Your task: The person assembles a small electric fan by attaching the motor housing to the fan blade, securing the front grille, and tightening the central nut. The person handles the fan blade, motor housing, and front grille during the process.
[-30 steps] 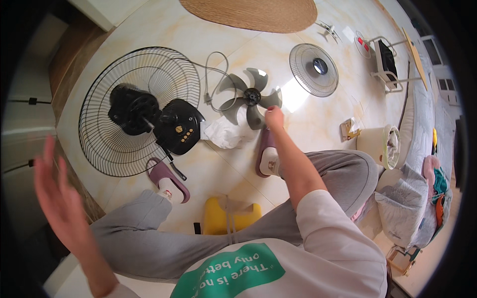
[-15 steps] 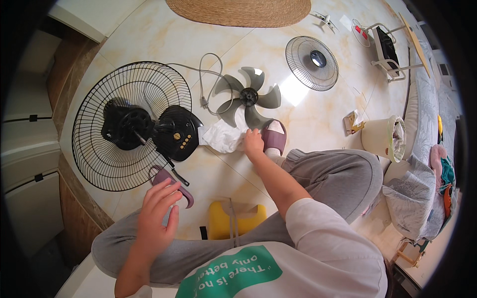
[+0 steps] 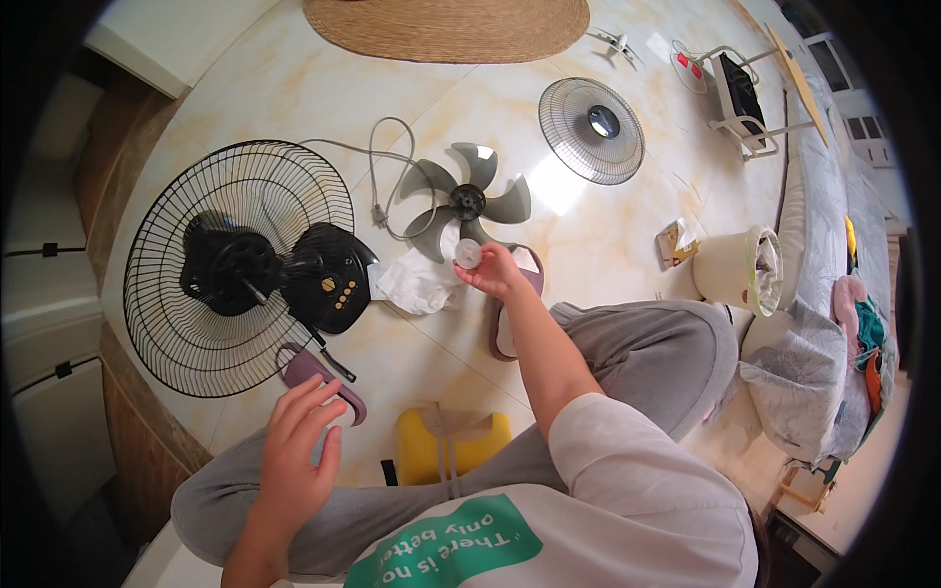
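My right hand (image 3: pixel 495 271) pinches a small round white plastic nut (image 3: pixel 468 255), held up over the white cloth (image 3: pixel 421 282) and the near edge of the dark fan blade (image 3: pixel 469 203). My left hand (image 3: pixel 301 446) hovers above my left knee, fingers apart and holding nothing, near the purple slipper (image 3: pixel 323 377). Left of centre lies the fan body with its black rear grille (image 3: pixel 172 323); a bare metal shaft (image 3: pixel 257 293) sticks up from the motor. The black control base (image 3: pixel 328 279) with several gold buttons adjoins it. The front grille (image 3: pixel 573 147) lies apart at the far right.
A grey power cord (image 3: pixel 373 176) loops between grille and blade. A yellow stool (image 3: pixel 470 436) stands between my legs. To the right are a cream waste bin (image 3: pixel 720 269) and a small tissue box (image 3: pixel 674 245). A woven mat (image 3: pixel 451 29) lies at the far side.
My right hand has risen from the white cloth and now shows the round plastic nut in its fingers. My right foot has shifted back out of its slipper. My left hand stays nearly still.
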`<state>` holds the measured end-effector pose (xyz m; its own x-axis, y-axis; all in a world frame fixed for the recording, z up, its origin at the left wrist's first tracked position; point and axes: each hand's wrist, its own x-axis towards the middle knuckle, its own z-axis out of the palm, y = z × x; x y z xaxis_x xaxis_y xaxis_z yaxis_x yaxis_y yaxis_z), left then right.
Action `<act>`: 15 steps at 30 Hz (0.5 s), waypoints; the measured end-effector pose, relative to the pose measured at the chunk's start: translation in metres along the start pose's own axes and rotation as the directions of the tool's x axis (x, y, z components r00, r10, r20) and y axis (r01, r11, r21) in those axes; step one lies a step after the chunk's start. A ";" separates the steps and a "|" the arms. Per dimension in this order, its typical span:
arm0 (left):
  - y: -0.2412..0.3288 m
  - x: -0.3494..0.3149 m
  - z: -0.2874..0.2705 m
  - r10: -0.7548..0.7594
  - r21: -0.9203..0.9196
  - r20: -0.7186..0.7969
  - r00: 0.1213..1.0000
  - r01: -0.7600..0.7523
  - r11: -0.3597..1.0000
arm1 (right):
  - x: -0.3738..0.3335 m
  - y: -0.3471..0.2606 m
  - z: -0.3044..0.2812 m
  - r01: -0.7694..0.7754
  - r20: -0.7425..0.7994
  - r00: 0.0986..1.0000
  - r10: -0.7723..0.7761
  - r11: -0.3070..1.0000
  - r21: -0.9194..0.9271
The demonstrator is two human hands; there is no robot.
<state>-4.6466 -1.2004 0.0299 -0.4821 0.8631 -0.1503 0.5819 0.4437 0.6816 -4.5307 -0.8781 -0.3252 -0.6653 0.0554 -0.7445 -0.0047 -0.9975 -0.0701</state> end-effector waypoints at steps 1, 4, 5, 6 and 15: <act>0.000 0.000 -0.001 0.002 0.004 0.002 1.000 -0.002 1.000 | -0.003 -0.002 0.000 0.009 0.007 1.000 -0.010 0.999 0.044; 0.001 0.002 -0.001 -0.004 -0.005 0.012 1.000 0.004 1.000 | 0.003 -0.012 0.003 0.073 -0.166 0.979 -0.118 0.965 -0.252; 0.002 0.003 0.000 -0.003 -0.014 0.021 1.000 0.003 1.000 | 0.010 -0.016 0.006 0.053 -0.232 0.956 -0.179 0.884 -0.464; 0.004 0.005 -0.001 0.001 -0.032 0.019 1.000 0.000 0.999 | 0.018 -0.019 0.010 0.048 -0.247 0.918 -0.310 0.705 -0.708; 0.035 0.038 -0.043 0.183 -0.330 -0.344 0.921 -0.301 0.895 | 0.056 -0.011 0.050 -0.333 0.263 0.601 -0.755 -0.536 -0.776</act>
<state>-4.6728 -1.1619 0.0791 -0.5634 0.7928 0.2327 0.4498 0.0580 0.8913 -4.6048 -0.8660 -0.3333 -0.5927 0.7748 -0.2198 0.8034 0.5494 -0.2297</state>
